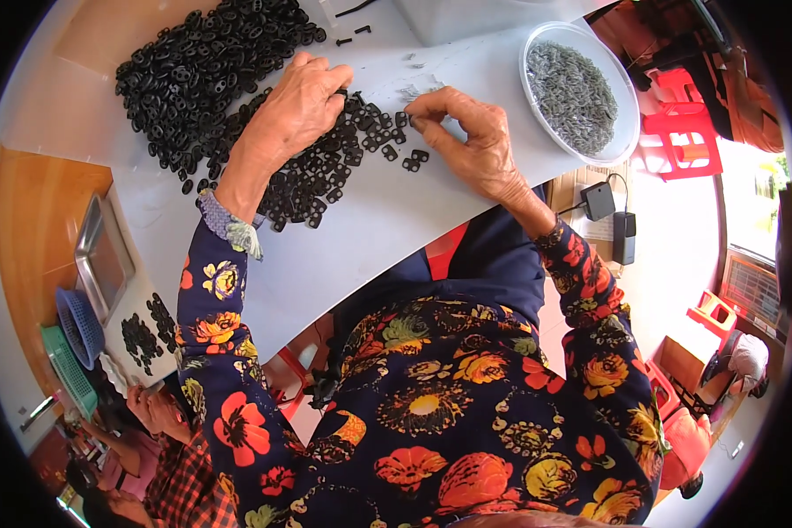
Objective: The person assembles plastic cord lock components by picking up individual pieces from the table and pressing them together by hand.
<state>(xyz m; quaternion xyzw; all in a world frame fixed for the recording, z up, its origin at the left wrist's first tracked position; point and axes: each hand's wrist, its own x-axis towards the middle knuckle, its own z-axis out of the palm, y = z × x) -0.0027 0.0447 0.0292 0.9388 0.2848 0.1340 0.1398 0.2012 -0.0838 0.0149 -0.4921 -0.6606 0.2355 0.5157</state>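
Observation:
My left hand [295, 104] is over the black parts, thumb and fingers closed together; what they hold, if anything, is hidden. To its right, my right hand [473, 136] pinches a small black plastic piece [411, 121] between thumb and forefinger. Below and between the hands spreads a pile of small squarish black parts with holes [312, 180]. Two or three of these, such as a loose black part [412, 164], lie apart near my right hand. A larger heap of oval black two-hole pieces [194, 88] rises at the far left.
A white round tub [627, 132] full of small clear pieces stands right on the pale table [361, 251]. Some clear slivers [421, 88] and black pins [354, 37] lie farther back. At left are a metal tray [106, 255], a blue basket [79, 327] and a co-worker's hand [160, 412].

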